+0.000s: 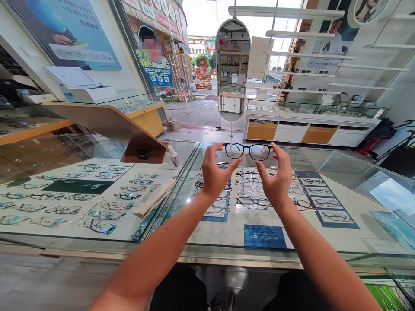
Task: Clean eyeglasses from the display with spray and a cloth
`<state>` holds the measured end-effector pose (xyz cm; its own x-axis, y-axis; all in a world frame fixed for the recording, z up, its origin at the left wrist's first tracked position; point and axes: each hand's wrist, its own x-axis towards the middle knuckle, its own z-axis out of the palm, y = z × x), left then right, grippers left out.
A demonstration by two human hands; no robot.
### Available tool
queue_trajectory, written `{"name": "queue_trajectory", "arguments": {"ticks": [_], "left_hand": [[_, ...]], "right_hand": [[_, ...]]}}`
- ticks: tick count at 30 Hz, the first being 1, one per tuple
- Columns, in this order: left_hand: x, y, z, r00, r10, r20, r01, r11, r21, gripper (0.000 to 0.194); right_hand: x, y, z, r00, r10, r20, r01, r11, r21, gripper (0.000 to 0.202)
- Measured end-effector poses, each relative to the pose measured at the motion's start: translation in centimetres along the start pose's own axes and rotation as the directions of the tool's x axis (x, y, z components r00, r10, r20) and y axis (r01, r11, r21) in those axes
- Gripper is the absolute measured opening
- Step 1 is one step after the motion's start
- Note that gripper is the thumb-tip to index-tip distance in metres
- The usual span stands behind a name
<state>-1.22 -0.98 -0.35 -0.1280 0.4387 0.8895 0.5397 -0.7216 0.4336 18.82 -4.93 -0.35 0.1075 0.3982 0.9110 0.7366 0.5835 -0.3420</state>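
Observation:
A pair of eyeglasses [248,151] with a dark, rounded frame is held up above the glass display case [223,246], lenses facing me. My left hand [216,169] grips the frame at its left end, fingers on top and thumb near the lower edge. At the right end my right hand [277,173] pinches it in the same way. Under my hands, inside the case, lie rows of eyeglasses [254,202] and a blue card [265,236] with white print.
Left of the hands, a spray bottle [174,156] and a folded beige cloth [155,198] rest on the glass. A brown tilted stand [106,125] rises behind them. Beyond the counter stands an oval mirror [231,69]. Shelves [304,54] and a white cabinet [292,131] line the right side.

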Motion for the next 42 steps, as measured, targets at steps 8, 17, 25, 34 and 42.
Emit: {"name": "queue_trajectory", "arguments": {"ticks": [8, 17, 25, 34, 42], "left_hand": [[0.4, 1.0, -0.7, 0.996, 0.06, -0.06, -0.059, 0.998, 0.021, 0.068], [1.3, 1.4, -1.9, 0.933, 0.317, -0.168, -0.303, 0.947, 0.107, 0.074], [1.4, 1.8, -2.0, 0.903, 0.372, -0.216, -0.35, 0.927, 0.136, 0.077], [1.4, 1.9, -2.0, 0.887, 0.399, -0.232, -0.377, 0.916, 0.135, 0.076], [1.3, 1.1, -1.6, 0.926, 0.322, -0.196, -0.324, 0.946, 0.023, 0.075]], "right_hand": [[0.1, -0.7, -0.3, 1.0, -0.016, -0.025, 0.017, 0.998, 0.054, 0.062], [0.4, -1.5, -0.9, 0.998, 0.004, -0.064, 0.005, 0.991, 0.132, 0.063], [0.3, -1.7, -0.6, 0.994, 0.109, 0.005, -0.107, 0.964, 0.241, 0.062], [0.2, -1.6, -0.4, 0.99, 0.136, 0.039, -0.142, 0.951, 0.273, 0.061], [0.3, -1.6, -0.7, 0.996, 0.088, -0.019, -0.081, 0.972, 0.22, 0.064]]}}
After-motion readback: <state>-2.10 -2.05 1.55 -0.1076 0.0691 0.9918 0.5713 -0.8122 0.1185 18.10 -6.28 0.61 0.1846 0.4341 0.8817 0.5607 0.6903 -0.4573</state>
